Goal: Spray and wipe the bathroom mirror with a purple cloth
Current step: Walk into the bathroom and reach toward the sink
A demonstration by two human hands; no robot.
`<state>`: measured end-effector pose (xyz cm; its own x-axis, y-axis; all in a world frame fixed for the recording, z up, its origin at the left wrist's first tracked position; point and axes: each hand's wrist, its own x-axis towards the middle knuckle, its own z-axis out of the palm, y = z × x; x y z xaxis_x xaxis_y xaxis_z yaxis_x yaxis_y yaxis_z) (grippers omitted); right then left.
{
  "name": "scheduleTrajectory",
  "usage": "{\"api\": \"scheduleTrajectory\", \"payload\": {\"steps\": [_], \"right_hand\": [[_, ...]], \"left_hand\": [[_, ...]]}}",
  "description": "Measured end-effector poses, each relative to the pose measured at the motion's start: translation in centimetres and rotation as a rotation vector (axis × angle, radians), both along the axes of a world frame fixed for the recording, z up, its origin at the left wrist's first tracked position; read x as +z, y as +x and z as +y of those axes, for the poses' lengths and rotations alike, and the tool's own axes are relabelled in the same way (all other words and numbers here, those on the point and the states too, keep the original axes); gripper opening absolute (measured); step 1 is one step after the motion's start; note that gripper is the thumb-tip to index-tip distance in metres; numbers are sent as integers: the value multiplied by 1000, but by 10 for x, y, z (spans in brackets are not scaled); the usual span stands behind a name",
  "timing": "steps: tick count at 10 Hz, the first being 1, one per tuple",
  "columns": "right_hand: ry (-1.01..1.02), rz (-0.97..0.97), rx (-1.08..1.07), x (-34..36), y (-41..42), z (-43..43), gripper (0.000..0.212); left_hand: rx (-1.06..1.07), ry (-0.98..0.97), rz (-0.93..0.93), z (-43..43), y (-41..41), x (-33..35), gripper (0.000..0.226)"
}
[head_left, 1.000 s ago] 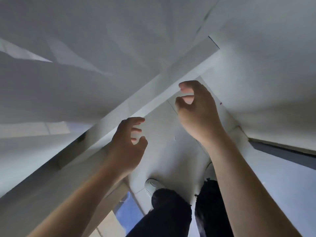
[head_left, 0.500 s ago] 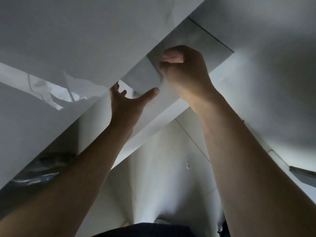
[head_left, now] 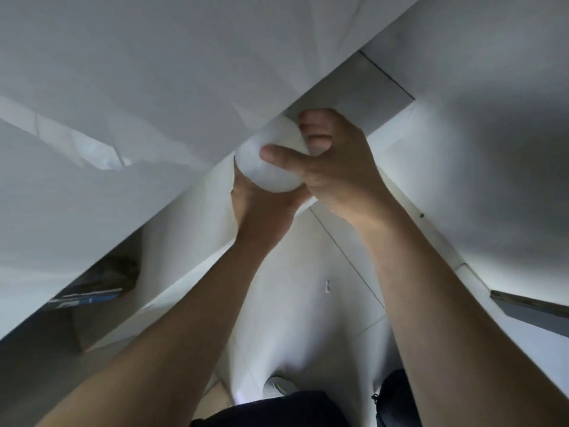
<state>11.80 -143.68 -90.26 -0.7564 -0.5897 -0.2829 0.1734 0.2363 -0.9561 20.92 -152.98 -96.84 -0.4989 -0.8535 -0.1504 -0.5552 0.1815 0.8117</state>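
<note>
The right hand (head_left: 332, 167) was curled around a rounded, pale white, smooth-sided object (head_left: 271, 161), the thumb laid across its front and the fingers wrapped over its upper right side. The left hand (head_left: 261, 208) came up from below and cupped the same object from underneath, palm against its lower curve, its fingers hidden behind it, so how far they were spread could not be told. Both bare forearms rose from the bottom of the view and met at the object. That white thing sat just under the sloping edge of a broad white panel (head_left: 154, 87), touching or nearly touching it; it may have been a bottle or a roll, but the blur and dim light left its kind unclear. No purple showed on it. A flat grey strip (head_left: 363, 87), duller than the white surfaces around it, ran along the panel's edge just above the right hand's fingers. White tiled wall (head_left: 308, 288) with thin dark joint lines filled the space between the two arms. At lower left, in shadow under the panel, lay some dark items with a blue stripe (head_left: 92, 297), too blurred to name. Dark trousers (head_left: 271, 411) and a pale shoe tip (head_left: 277, 385) showed at the bottom edge.
</note>
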Motion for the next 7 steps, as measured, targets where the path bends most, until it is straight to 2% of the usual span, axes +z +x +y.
{"api": "scheduleTrajectory", "payload": {"steps": [1, 2, 3, 4, 5, 6, 7], "right_hand": [[62, 102, 146, 10, 9, 7, 71], [102, 184, 70, 3, 29, 13, 40], [221, 167, 51, -22, 51, 34, 26], [325, 76, 92, -39, 75, 68, 28], [332, -51, 77, -38, 100, 97, 24], [319, -204, -39, -17, 115, 126, 24], [357, -300, -163, 11, 127, 155, 29]], "left_hand": [[-56, 94, -33, 20, 19, -5, 88], [-70, 225, -73, 52, 38, 3, 92], [-101, 293, -238, 108, 85, 2, 80], [-133, 425, -315, 155, 130, 3, 72], [-155, 540, -329, 187, 160, 16, 73], [-215, 615, -399, 207, 175, 33, 83], [-326, 637, -464, 219, 184, 64, 69]]}}
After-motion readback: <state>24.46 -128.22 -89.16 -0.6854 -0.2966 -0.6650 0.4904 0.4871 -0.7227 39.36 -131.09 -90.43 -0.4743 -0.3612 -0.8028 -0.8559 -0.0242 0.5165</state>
